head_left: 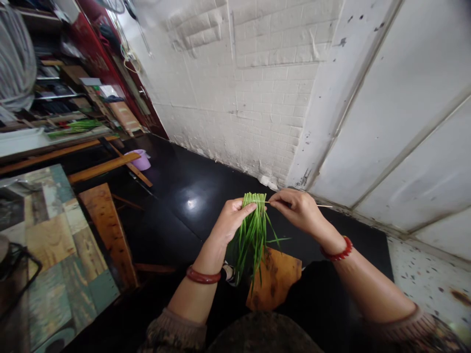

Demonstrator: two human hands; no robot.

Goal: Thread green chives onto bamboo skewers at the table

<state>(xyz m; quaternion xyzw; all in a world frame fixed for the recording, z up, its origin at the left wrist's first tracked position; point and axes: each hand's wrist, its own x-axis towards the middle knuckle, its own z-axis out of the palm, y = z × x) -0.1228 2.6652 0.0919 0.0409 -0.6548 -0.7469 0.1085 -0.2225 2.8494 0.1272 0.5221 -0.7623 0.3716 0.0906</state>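
In front of me hangs a bunch of green chives [253,235], its pale cut stems level at the top and its leaves drooping downward. My left hand [233,218] is closed around the stems from the left, thumb across the front. A thin wooden skewer [324,206] runs sideways at the stems' upper part, its tail sticking out past my right hand. My right hand [294,206] pinches the skewer just right of the bunch. How far the skewer goes through the stems is hard to make out.
Below the leaves is a wooden stool seat [277,277]. A patchwork-topped table [55,235] stands at left, with wooden benches [105,166] beyond. A lilac bucket [140,160] sits on the black floor [180,196]. More greens [81,126] lie on the far-left surface; a white brick wall [265,98] rises ahead.
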